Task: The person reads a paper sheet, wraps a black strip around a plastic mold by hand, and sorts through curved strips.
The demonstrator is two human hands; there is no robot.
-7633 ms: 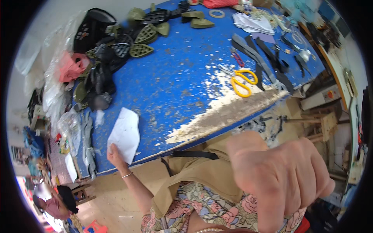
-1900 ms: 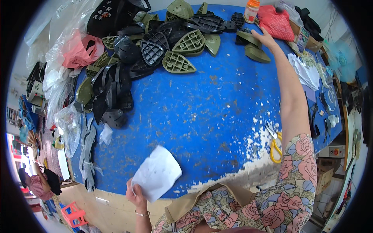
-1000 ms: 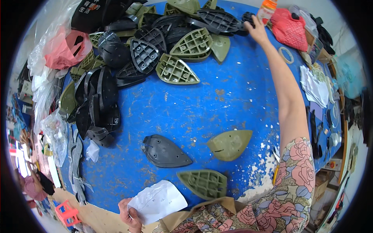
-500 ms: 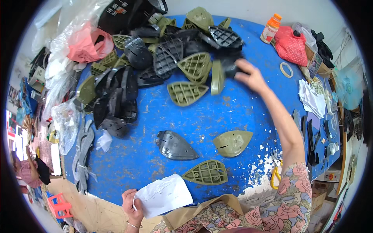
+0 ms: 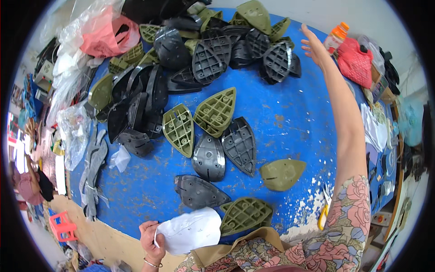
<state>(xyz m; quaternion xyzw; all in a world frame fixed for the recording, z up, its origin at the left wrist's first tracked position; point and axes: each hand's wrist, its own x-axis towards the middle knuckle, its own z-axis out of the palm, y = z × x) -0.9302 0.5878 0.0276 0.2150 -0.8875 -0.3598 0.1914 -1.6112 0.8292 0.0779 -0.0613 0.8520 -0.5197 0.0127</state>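
Observation:
Pinched between the fingers of my left hand (image 5: 152, 241) is a white sheet of paper (image 5: 190, 230), at the table's near edge. My right hand (image 5: 316, 49) is stretched out to the far right with its fingers apart and nothing in it, close to the pile. In the middle lie pointed plastic plates: an olive ribbed one (image 5: 215, 111), a narrower olive one (image 5: 178, 129), a smooth black one (image 5: 208, 157) and a ribbed black one (image 5: 239, 145). Nearer me are another black plate (image 5: 200, 191), a smooth olive plate (image 5: 282, 175) and a ribbed olive plate (image 5: 247, 216).
A heap of black and olive plates (image 5: 210, 59) covers the blue table's (image 5: 299, 122) far left. An orange-capped bottle (image 5: 336, 37) and a red bag (image 5: 355, 63) stand far right. Yellow-handled scissors (image 5: 323, 215) lie near my right sleeve; grey strips (image 5: 94, 167) lie left.
My right hand has swung away to the far right and now shows open. Several olive and black plates have come from the heap to the middle. My left hand still holds the paper.

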